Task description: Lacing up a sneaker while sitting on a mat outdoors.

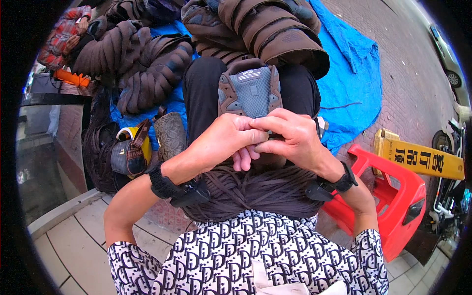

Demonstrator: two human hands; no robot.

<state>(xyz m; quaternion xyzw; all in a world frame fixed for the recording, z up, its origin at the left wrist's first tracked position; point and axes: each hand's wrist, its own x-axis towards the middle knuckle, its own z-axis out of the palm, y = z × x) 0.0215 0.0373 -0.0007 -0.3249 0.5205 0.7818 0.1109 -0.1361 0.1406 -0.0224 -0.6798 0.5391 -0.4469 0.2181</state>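
Brown shoe (250,91) on the lap, both hands pinched together at its near end.

Left hand (223,140) and right hand (290,137) meet fingertip to fingertip just below the shoe's grey mesh tongue, each closed on something small, likely a thin brown cord; what exactly is hidden. The shoe lies straight ahead of the grip, long axis running away from the body, resting on black trousers (201,93). Both wrists bend inward, forearms rising from the lower edge, equally near. A bundle of brown cords (255,194) lies under the wrists; a red plastic stool (393,196) stands at right, a blue tarpaulin (354,73) beyond.
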